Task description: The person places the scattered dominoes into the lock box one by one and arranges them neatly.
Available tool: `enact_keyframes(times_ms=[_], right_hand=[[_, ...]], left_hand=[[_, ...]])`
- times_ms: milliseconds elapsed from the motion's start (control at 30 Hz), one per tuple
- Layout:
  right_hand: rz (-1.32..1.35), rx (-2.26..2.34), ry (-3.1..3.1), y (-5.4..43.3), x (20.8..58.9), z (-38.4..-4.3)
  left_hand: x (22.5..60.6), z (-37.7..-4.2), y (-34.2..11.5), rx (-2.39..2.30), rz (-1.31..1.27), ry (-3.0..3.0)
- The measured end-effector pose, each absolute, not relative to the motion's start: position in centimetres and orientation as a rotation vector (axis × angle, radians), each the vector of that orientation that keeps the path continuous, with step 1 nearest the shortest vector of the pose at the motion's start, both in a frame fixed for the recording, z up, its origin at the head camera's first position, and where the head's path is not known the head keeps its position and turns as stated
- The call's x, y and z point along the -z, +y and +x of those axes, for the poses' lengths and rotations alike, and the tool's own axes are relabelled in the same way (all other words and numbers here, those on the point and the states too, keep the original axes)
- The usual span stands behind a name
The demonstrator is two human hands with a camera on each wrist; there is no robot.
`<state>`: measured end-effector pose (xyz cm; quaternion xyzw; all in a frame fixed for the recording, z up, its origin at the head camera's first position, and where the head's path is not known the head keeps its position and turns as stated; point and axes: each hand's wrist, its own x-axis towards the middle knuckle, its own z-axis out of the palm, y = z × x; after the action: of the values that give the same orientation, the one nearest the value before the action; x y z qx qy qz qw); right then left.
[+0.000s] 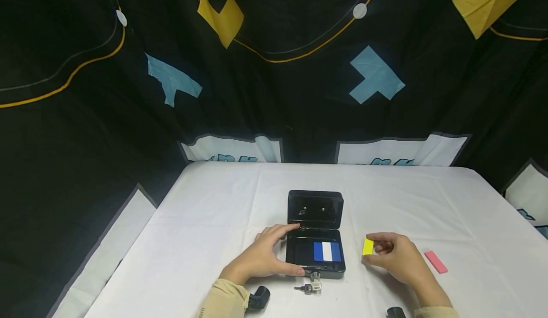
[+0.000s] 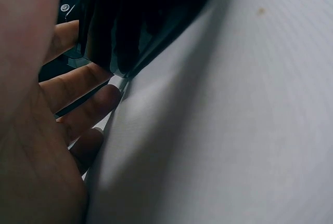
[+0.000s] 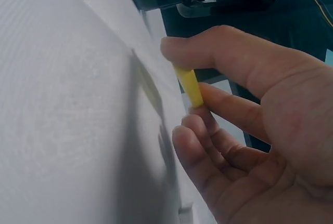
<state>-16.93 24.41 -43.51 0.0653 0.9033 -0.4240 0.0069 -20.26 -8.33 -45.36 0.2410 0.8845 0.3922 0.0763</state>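
Observation:
A small black cash box (image 1: 336, 275) stands on the white-covered table with its lid (image 1: 315, 209) raised. Inside, toward the right, lie two blue blocks (image 1: 318, 251) with a white block (image 1: 327, 251) between them. My left hand (image 1: 267, 256) holds the box at its left side, thumb at the front corner and index finger near the hinge. To the right of the box, my right hand (image 1: 396, 256) pinches a yellow block (image 1: 368, 246) between thumb and index finger. In the right wrist view the yellow block (image 3: 189, 86) is close over the cloth.
A pink block (image 1: 435, 262) lies on the cloth right of my right hand. Keys (image 1: 305, 288) with a clear tag hang at the box's front. Behind the table (image 1: 214, 199) hangs a dark curtain (image 1: 274, 104) with yellow and blue shapes.

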Motion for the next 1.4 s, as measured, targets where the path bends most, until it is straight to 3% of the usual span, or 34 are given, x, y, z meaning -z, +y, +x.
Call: enact_keyframes(times_ms=[1400], right_hand=[[0.012, 1.497, 2.875, 22.3, 42.3, -16.2]], left_hand=[[45.1, -20.1, -8.3, -1.180, 0.710, 2.654]])
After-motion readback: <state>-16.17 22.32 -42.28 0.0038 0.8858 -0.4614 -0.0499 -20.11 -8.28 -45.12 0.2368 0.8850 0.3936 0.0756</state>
